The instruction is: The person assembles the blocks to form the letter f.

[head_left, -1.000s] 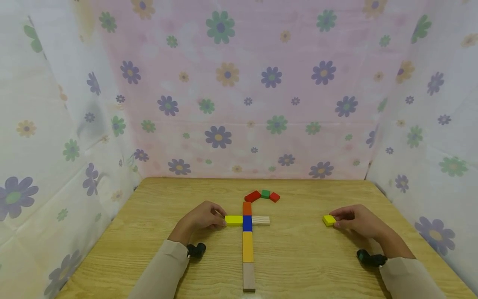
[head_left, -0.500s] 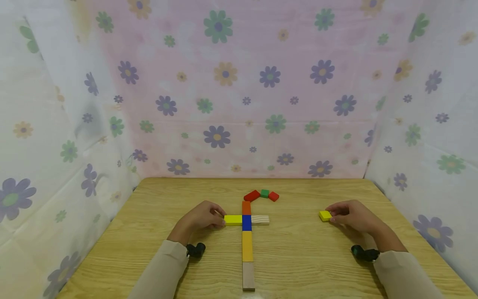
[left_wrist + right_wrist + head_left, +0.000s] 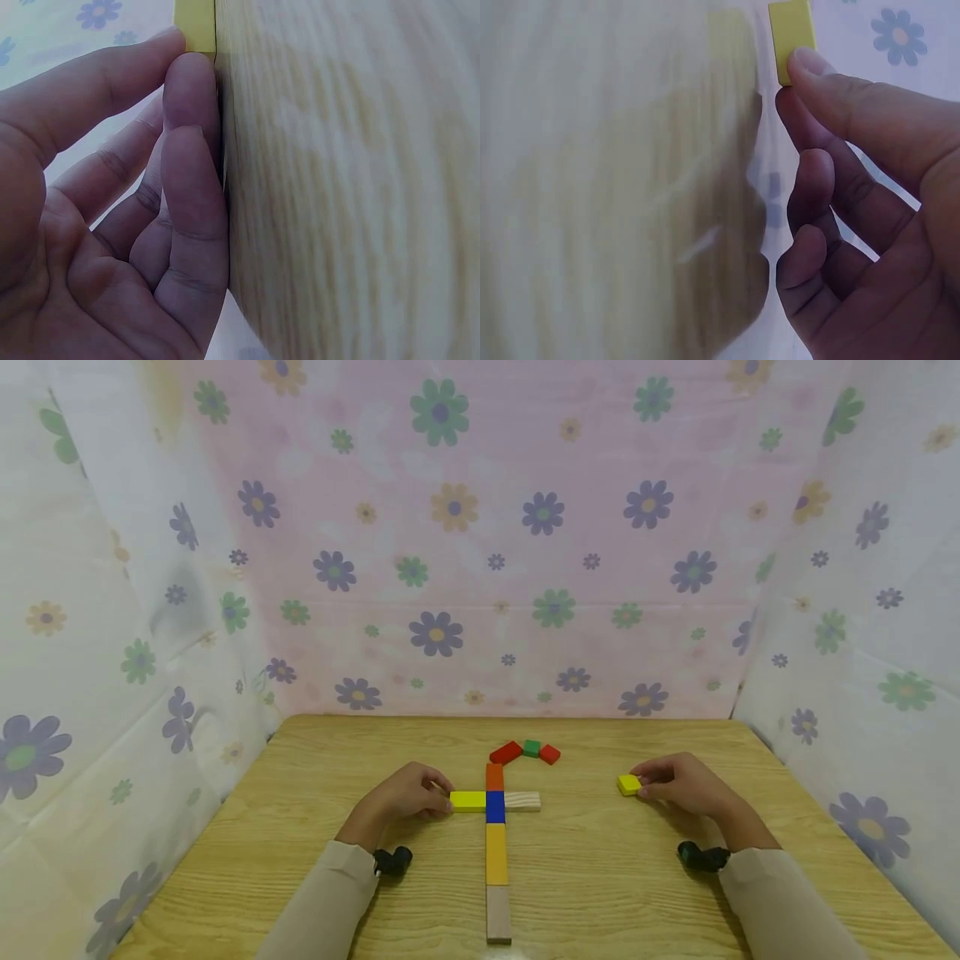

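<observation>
My right hand [image 3: 686,787] pinches a small yellow block [image 3: 628,785] between thumb and fingers; in the right wrist view, a gap separates this yellow block [image 3: 791,41] from the tabletop. My left hand [image 3: 411,792] rests on the table, thumb and finger gripping the outer end of a long yellow block [image 3: 468,802]. That block's inner end meets a blue block [image 3: 495,807]. Opposite it lies a plain wood block [image 3: 522,802]. An orange-red block [image 3: 495,777] sits behind the blue one, with an orange-yellow block [image 3: 497,853] and a tan block [image 3: 498,913] in front.
Behind the column, a dark red block [image 3: 506,752], a green block [image 3: 532,748] and a red block [image 3: 550,754] curve to the right. Flowered cloth [image 3: 495,585] surrounds the wooden table [image 3: 360,752] at back and sides. A black wrist device [image 3: 702,857] sits by the right sleeve.
My right hand has moved left and slightly toward the back, carrying the small yellow block. The left hand and the laid blocks have stayed in place.
</observation>
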The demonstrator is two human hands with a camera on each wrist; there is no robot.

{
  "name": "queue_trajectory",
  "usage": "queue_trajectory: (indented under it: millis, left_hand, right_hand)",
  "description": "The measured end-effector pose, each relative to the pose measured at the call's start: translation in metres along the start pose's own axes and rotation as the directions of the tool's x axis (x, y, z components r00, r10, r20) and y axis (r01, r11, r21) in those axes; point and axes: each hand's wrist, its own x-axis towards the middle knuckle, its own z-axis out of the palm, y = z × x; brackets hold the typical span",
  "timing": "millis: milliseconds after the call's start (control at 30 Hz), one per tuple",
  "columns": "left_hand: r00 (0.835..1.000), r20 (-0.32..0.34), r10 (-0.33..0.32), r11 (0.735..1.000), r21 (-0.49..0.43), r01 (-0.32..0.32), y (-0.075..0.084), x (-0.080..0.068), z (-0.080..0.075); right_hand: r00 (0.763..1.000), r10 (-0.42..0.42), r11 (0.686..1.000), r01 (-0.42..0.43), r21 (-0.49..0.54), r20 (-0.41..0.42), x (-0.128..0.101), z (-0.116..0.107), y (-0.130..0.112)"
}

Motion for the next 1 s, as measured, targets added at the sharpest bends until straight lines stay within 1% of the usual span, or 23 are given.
queue_trajectory:
  millis: [100, 167, 267, 500, 667, 800, 1000]
  left_hand:
    - [1.0, -0.002, -0.001, 1.0, 0.0, 0.001, 0.0, 0.0, 0.0]
    - [1.0, -0.003, 0.0, 1.0, -0.001, 0.0, 0.0, 0.0, 0.001]
    - [1.0, -0.005, 0.001, 1.0, -0.003, -0.001, 0.001, -0.001, 0.001]
    - [1.0, -0.01, -0.006, 1.0, -0.001, 0.006, 0.0, 0.0, 0.001]
    - [1.0, -0.013, -0.011, 1.0, -0.002, 0.011, -0.001, 0.0, 0.001]
    - [1.0, -0.014, -0.005, 1.0, 0.001, 0.005, -0.002, 0.0, 0.0]
    - [1.0, -0.006, -0.001, 1.0, 0.002, 0.001, -0.002, 0.0, 0.0]
  right_hand:
    - [1.0, -0.008, 1.0, 0.008, 0.001, 0.005, 0.006, 0.002, -0.003]
    - [1.0, 0.007, 1.0, -0.007, 0.005, -0.006, 0.01, 0.003, -0.006]
    - [1.0, 0.002, 1.0, -0.001, 0.014, -0.01, 0.015, 0.004, -0.011]
    - [1.0, -0.01, 0.999, 0.01, 0.033, -0.019, 0.029, 0.014, -0.018]
    - [1.0, 0.002, 0.999, -0.001, 0.041, -0.031, 0.036, 0.022, -0.032]
    - [0.999, -0.008, 0.999, 0.01, 0.047, -0.034, 0.042, 0.027, -0.042]
    - [0.999, -0.01, 0.998, 0.012, 0.064, -0.035, 0.05, 0.034, -0.051]
